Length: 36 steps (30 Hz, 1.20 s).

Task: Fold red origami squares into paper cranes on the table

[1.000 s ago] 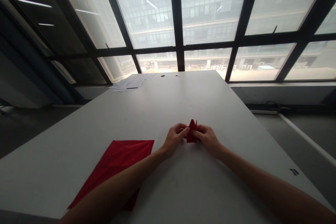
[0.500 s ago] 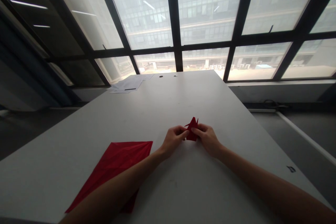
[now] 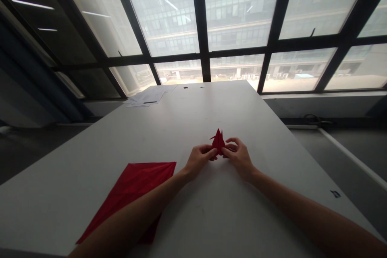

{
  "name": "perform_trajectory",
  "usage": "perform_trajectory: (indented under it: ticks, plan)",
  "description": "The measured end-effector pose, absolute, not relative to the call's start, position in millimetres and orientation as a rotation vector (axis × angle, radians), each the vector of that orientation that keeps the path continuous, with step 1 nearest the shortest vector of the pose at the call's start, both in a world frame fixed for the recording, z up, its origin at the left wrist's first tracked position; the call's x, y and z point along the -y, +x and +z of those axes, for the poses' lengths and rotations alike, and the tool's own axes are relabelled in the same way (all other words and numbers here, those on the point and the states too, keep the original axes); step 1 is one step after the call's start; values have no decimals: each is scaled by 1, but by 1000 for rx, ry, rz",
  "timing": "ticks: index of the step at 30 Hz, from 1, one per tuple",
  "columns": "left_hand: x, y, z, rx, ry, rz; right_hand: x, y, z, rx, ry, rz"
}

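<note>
Between my two hands, above the white table (image 3: 193, 123), is a small folded red paper crane (image 3: 218, 141), its pointed tips upward and one thin point sticking out to the left. My left hand (image 3: 201, 159) pinches its lower left edge between thumb and fingers. On the other side, my right hand (image 3: 238, 157) has its thumb and a finger at the lower right edge, while its upper fingers are lifted away from the paper. Under my left forearm lies a large red sheet (image 3: 136, 181), partly hidden by the arm.
Loose white papers (image 3: 145, 96) with a dark pen (image 3: 150, 102) on them lie at the table's far left corner. A small black mark (image 3: 335, 194) shows near the right edge. Tall windows (image 3: 238, 8) rise beyond the table's far end.
The folded paper has moved slightly up and left and is turned, its body now narrower with a central crease showing. My right hand's upper fingers have lifted off it.
</note>
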<state>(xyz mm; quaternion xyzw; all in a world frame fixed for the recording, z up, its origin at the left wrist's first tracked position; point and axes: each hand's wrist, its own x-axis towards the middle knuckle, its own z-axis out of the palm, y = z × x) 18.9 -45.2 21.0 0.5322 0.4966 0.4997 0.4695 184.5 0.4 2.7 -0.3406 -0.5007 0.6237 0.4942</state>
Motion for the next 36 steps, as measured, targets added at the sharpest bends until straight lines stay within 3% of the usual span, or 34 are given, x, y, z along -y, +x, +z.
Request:
perform_trajectory:
  ticks: [36]
  plan:
    - [37,12,8,-1048,1059,1293,0,185,6,1273,-737,1475]
